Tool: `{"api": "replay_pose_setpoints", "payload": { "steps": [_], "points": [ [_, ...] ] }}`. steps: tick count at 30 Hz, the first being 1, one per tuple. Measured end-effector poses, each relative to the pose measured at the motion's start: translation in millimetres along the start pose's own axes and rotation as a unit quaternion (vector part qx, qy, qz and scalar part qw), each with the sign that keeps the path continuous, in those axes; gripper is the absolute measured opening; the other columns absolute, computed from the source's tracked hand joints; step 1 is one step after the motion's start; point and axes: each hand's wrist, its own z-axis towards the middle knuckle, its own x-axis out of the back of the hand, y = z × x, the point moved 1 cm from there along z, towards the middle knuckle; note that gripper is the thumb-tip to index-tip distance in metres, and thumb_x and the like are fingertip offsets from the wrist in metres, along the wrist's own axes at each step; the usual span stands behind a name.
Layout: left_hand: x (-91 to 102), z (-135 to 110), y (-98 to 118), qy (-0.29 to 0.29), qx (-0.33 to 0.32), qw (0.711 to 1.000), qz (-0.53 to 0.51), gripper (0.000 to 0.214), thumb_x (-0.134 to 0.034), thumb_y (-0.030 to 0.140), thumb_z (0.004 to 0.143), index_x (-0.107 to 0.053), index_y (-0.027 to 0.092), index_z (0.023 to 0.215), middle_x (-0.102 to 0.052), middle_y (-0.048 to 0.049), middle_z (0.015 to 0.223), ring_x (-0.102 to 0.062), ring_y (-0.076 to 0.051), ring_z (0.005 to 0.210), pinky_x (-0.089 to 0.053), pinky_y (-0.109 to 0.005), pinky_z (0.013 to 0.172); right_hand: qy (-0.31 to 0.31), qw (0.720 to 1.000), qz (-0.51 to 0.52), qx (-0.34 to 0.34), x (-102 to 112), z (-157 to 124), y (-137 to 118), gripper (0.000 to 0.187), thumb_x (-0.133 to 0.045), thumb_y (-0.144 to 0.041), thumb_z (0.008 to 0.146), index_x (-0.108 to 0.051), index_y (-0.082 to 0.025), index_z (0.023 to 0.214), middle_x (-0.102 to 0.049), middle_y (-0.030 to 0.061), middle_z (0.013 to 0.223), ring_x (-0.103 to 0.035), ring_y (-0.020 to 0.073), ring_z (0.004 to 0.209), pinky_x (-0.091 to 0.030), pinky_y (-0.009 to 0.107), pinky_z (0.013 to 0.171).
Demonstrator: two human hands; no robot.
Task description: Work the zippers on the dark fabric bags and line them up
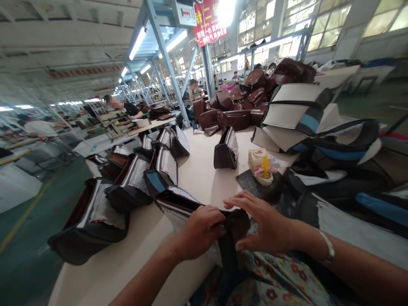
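In front of me an unfinished bag (178, 214), dark along its edges with pale panels, lies tilted near the table's front edge. My left hand (202, 231) is closed on its near rim, thumb and fingers wrapped over the edge. My right hand (267, 223) curves around the dark brown end (238, 223) of the same bag, its thumb and fingers apart; whether the fingertips touch is hard to tell. A dark strip (228, 250) hangs below this end toward my lap. Beyond my hands, another unfinished bag (225, 151) stands upright on the table.
Several similar bags (127, 182) stand along the table's left side. A pale block with a yellow stick (265, 166) sits on a dark slab (247, 182). Brown finished-looking bags (234, 119) are heaped behind, and grey-and-blue bag pieces (338, 146) are piled on the right. A co-worker (129, 109) sits farther back.
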Motion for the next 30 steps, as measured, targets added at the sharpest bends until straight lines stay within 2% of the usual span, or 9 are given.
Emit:
{"api": "replay_pose_setpoints", "payload": {
  "steps": [3, 6, 9, 12, 14, 18, 22, 26, 30],
  "points": [
    [19.2, -3.8, 14.3, -0.048, 0.013, 0.995, -0.086, 0.02, -0.055, 0.026, 0.093, -0.049, 0.017, 0.075, -0.049, 0.0031, 0.076, -0.045, -0.012, 0.07, -0.038, -0.022, 0.063, -0.03, 0.997, 0.07, 0.01, 7.3, 18.2, -4.7, 0.086, -0.085, -0.052, 0.072, -0.047, -0.017, 0.141, -0.062, 0.0164, 0.127, -0.058, 0.0295, 0.116, -0.046, 0.042, 0.101],
    [29.9, -9.8, 26.1, -0.085, 0.056, 0.966, -0.237, 0.02, -0.058, 0.03, 0.093, -0.053, 0.016, 0.08, -0.042, 0.0036, 0.075, -0.039, -0.011, 0.069, -0.034, -0.022, 0.062, -0.071, 0.982, 0.172, -0.031, 12.7, 30.0, -3.2, 0.071, -0.088, -0.052, 0.067, -0.06, -0.018, 0.122, -0.066, 0.0086, 0.109, -0.062, 0.0225, 0.095, -0.05, 0.032, 0.085],
    [34.0, -11.7, 26.6, -0.078, 0.102, 0.93, -0.343, 0.023, -0.063, 0.032, 0.09, -0.054, 0.014, 0.078, -0.039, 0.004, 0.072, -0.033, -0.01, 0.067, -0.029, -0.023, 0.06, -0.127, 0.953, 0.262, -0.088, 16.0, 41.7, 2.8, 0.056, -0.089, -0.051, 0.067, -0.063, -0.017, 0.103, -0.062, 0.0008, 0.091, -0.056, 0.015, 0.077, -0.045, 0.024, 0.068],
    [42.6, -11.3, 19.5, -0.054, 0.141, 0.913, -0.379, 0.025, -0.066, 0.035, 0.088, -0.056, 0.013, 0.079, -0.039, 0.0048, 0.069, -0.032, -0.01, 0.064, -0.025, -0.024, 0.058, -0.156, 0.921, 0.331, -0.134, 16.1, 57.2, 7.5, 0.047, -0.087, -0.046, 0.071, -0.062, -0.015, 0.098, -0.055, -0.004, 0.078, -0.047, 0.0103, 0.066, -0.038, 0.02, 0.056],
    [52.5, -12.3, 15.3, -0.046, 0.154, 0.907, -0.389, 0.027, -0.068, 0.037, 0.087, -0.057, 0.013, 0.081, -0.042, 0.0046, 0.069, -0.034, -0.009, 0.063, -0.025, -0.024, 0.058, -0.164, 0.911, 0.347, -0.153, 14.3, 66.5, 6.7, 0.043, -0.088, -0.042, 0.071, -0.061, -0.015, 0.09, -0.051, -0.0065, 0.07, -0.043, 0.0083, 0.061, -0.033, 0.018, 0.051],
    [66.0, -18.9, 10.9, -0.059, 0.163, 0.899, -0.401, 0.034, -0.072, 0.044, 0.082, -0.059, 0.013, 0.08, -0.046, 0.004, 0.068, -0.036, -0.009, 0.061, -0.025, -0.023, 0.056, -0.15, 0.908, 0.342, -0.19, 6.7, 69.1, 0.6, 0.042, -0.088, -0.045, 0.071, -0.06, -0.014, 0.076, -0.051, -0.0071, 0.063, -0.041, 0.0076, 0.056, -0.029, 0.019, 0.048],
    [56.2, -22.7, 8.4, -0.073, 0.17, 0.867, -0.462, 0.04, -0.079, 0.046, 0.074, -0.063, 0.012, 0.085, -0.05, 0.0034, 0.069, -0.037, -0.008, 0.06, -0.026, -0.022, 0.055, -0.12, 0.924, 0.318, -0.174, -1.2, 54.0, 1.2, 0.038, -0.085, -0.045, 0.075, -0.062, -0.015, 0.071, -0.054, -0.0048, 0.064, -0.045, 0.0096, 0.059, -0.032, 0.021, 0.052],
    [44.8, -18.1, 9.7, -0.05, 0.19, 0.871, -0.45, 0.036, -0.077, 0.045, 0.076, -0.063, 0.012, 0.079, -0.047, 0.0047, 0.063, -0.035, -0.008, 0.056, -0.024, -0.022, 0.052, -0.099, 0.944, 0.279, -0.147, 1.7, 44.9, 2.3, 0.035, -0.083, -0.044, 0.078, -0.063, -0.015, 0.072, -0.054, -0.0031, 0.069, -0.047, 0.0121, 0.067, -0.037, 0.022, 0.059],
    [45.7, -11.5, 14.3, -0.04, 0.202, 0.872, -0.444, 0.03, -0.077, 0.038, 0.071, -0.064, 0.012, 0.075, -0.05, 0.0039, 0.061, -0.037, -0.008, 0.055, -0.026, -0.022, 0.053, -0.11, 0.957, 0.237, -0.124, 13.8, 48.6, -6.8, 0.036, -0.08, -0.049, 0.08, -0.065, -0.017, 0.084, -0.058, -0.0001, 0.081, -0.052, 0.0158, 0.078, -0.041, 0.026, 0.072]
  ]
}}
